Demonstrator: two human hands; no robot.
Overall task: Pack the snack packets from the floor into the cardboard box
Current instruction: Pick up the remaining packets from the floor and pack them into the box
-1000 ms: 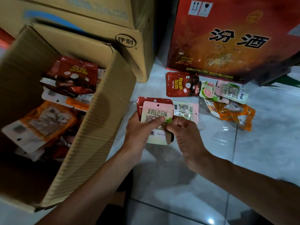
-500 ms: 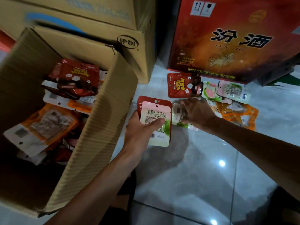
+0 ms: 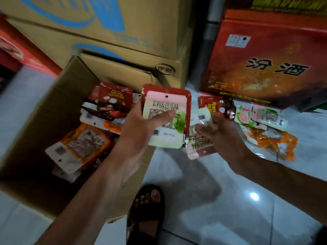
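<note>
Two hands are up in the head view, each gripping packets. The left hand [image 3: 139,128] pinches a pale pink-and-green packet [image 3: 165,121] stacked on a red packet [image 3: 187,98], thumb across the front and fingers behind; the pair hangs over the near right wall of the open cardboard box [image 3: 53,110], top edges pointing away from the wrist. Beyond and left of that thumb, more packets already lie inside the box: a dark red one [image 3: 114,101] at the far end, an orange one [image 3: 85,144] nearer.

The right hand [image 3: 224,137] closes on a blurred pink packet [image 3: 198,144], held just beside the left hand's stack, edges almost touching. Past its knuckles a few packets remain on the floor [image 3: 212,191]: a red one [image 3: 210,105], a pink-green pair [image 3: 261,115] and an orange one [image 3: 276,140], close against the base of a red carton [image 3: 265,59]. Below both wrists the tiles lie open, apart from a sandalled foot [image 3: 146,209] by the box's near corner.
</note>
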